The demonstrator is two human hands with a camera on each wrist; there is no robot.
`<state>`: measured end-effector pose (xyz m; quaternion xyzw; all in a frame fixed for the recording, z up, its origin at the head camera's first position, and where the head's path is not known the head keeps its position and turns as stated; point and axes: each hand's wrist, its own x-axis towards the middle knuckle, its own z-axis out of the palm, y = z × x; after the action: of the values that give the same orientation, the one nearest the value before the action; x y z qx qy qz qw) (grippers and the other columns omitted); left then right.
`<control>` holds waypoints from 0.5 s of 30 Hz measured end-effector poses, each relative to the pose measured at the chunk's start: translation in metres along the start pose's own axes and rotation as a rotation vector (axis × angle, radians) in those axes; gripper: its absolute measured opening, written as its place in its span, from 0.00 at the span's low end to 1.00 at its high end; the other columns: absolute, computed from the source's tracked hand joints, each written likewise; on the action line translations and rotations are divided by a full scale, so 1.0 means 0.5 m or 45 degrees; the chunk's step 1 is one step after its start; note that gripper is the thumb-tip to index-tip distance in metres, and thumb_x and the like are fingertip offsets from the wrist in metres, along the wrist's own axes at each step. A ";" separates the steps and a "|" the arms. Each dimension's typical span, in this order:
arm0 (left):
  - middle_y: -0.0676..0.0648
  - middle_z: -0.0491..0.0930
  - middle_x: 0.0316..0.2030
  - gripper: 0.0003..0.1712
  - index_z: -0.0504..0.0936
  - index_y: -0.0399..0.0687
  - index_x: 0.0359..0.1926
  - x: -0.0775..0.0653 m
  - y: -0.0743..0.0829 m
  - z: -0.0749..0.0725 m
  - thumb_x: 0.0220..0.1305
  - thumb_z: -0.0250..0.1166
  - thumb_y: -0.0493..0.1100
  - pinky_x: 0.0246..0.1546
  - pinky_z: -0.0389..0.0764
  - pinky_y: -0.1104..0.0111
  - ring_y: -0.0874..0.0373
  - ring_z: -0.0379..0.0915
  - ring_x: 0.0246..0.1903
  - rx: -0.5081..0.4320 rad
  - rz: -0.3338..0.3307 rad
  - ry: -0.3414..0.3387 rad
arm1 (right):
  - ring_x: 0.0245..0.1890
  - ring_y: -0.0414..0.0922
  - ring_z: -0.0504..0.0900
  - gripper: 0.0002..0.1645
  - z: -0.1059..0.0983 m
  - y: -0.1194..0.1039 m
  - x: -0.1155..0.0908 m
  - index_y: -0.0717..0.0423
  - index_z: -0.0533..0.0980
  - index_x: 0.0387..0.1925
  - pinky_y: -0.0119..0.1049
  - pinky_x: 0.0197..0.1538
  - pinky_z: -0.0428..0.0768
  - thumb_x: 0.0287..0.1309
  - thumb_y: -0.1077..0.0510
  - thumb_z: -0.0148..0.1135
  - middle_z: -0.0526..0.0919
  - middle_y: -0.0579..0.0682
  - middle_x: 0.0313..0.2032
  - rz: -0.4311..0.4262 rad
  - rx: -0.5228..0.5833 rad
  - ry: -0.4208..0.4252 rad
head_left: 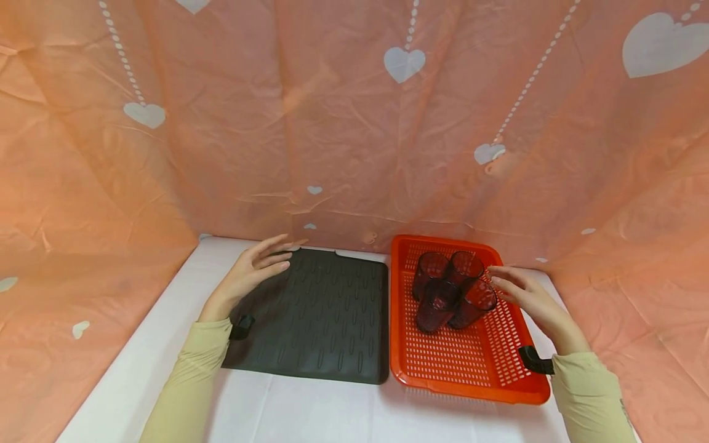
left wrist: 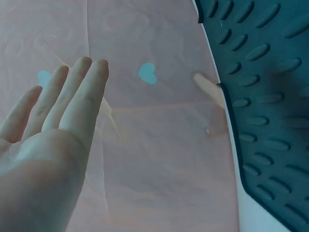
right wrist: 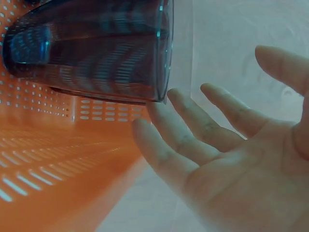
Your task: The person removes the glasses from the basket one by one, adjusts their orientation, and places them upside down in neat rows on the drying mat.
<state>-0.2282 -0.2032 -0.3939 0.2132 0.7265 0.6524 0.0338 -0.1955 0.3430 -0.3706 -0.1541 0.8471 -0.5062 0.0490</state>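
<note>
Several dark purple see-through drinking glasses (head_left: 434, 307) stand bunched together in an orange-red plastic basket (head_left: 443, 384). My right hand (head_left: 526, 298) hovers over the basket's right rim, fingers loosely spread and pointing at the nearest glass. In the right wrist view that glass (right wrist: 106, 53) has its rim right by the fingertips, and nothing lies in the palm. My left hand (head_left: 252, 271) is held over the left side of a dark ribbed mat (head_left: 332, 320), its fingers straight and holding nothing. The left wrist view shows the bare palm (left wrist: 43, 159) beside the mat's edge.
A white-covered table (head_left: 310, 406) carries the mat on the left and the basket on the right, their sides close together. A pinkish-orange cloth (head_left: 343, 123) with white hearts hangs behind and at both sides. Black straps with small devices sit on both wrists.
</note>
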 end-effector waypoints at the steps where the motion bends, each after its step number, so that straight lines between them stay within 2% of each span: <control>1: 0.37 0.64 0.64 0.36 0.57 0.44 0.72 -0.001 -0.003 -0.001 0.66 0.62 0.37 0.54 0.73 0.69 0.40 0.62 0.63 -0.013 -0.004 -0.004 | 0.53 0.33 0.74 0.30 0.001 0.002 0.000 0.74 0.60 0.64 0.24 0.53 0.73 0.72 0.54 0.47 0.64 0.71 0.62 0.009 0.010 -0.012; 8: 0.38 0.64 0.65 0.36 0.57 0.50 0.73 -0.007 -0.015 -0.003 0.67 0.61 0.39 0.58 0.70 0.64 0.43 0.62 0.63 -0.013 -0.046 -0.017 | 0.53 0.26 0.70 0.32 0.001 0.013 0.000 0.74 0.56 0.66 0.20 0.53 0.69 0.73 0.54 0.46 0.61 0.72 0.64 0.051 0.054 -0.064; 12: 0.38 0.61 0.67 0.37 0.56 0.52 0.73 -0.011 -0.017 -0.002 0.67 0.61 0.40 0.59 0.69 0.57 0.43 0.61 0.64 -0.027 -0.073 -0.023 | 0.52 0.25 0.70 0.32 0.002 0.022 0.002 0.75 0.56 0.66 0.21 0.52 0.70 0.73 0.55 0.46 0.60 0.73 0.63 0.049 0.062 -0.064; 15: 0.37 0.60 0.67 0.37 0.56 0.52 0.73 -0.012 -0.020 0.000 0.67 0.62 0.40 0.59 0.69 0.57 0.44 0.61 0.64 -0.037 -0.086 -0.022 | 0.52 0.26 0.70 0.32 0.003 0.024 0.001 0.74 0.55 0.66 0.21 0.51 0.71 0.73 0.54 0.46 0.59 0.72 0.64 0.074 0.057 -0.064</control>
<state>-0.2254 -0.2058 -0.4048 0.1939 0.7234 0.6594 0.0651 -0.1983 0.3468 -0.3817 -0.1410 0.8381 -0.5195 0.0884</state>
